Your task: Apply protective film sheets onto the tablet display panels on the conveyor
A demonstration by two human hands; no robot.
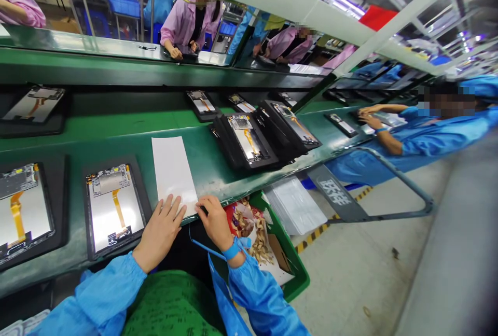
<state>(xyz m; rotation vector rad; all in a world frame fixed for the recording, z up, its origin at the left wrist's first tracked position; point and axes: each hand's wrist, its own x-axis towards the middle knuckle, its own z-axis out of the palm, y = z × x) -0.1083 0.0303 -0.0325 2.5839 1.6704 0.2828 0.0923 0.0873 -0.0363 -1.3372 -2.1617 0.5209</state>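
A white rectangular sheet point(175, 170) lies on the green bench in front of me. My left hand point(161, 227) rests flat on its near left part, fingers stretched out. At the sheet's near right corner is my right hand point(213, 219), its thumb and index finger pinched together on the edge. A blue wrist strap point(232, 250) with a cord circles my right wrist. Left of the sheet lies an opened tablet point(112, 206) on a dark pad, its circuit board and orange ribbon cable exposed. Another opened tablet point(25, 211) sits farther left, cut off by the frame.
Stacked opened tablets point(249, 139) on black pads stand right of the sheet. Several more tablets lie on the green conveyor point(148, 113) behind. Below the bench edge is a green bin point(299, 279) of scraps, beside a stool point(338, 196). A co-worker in blue point(439, 134) works at right.
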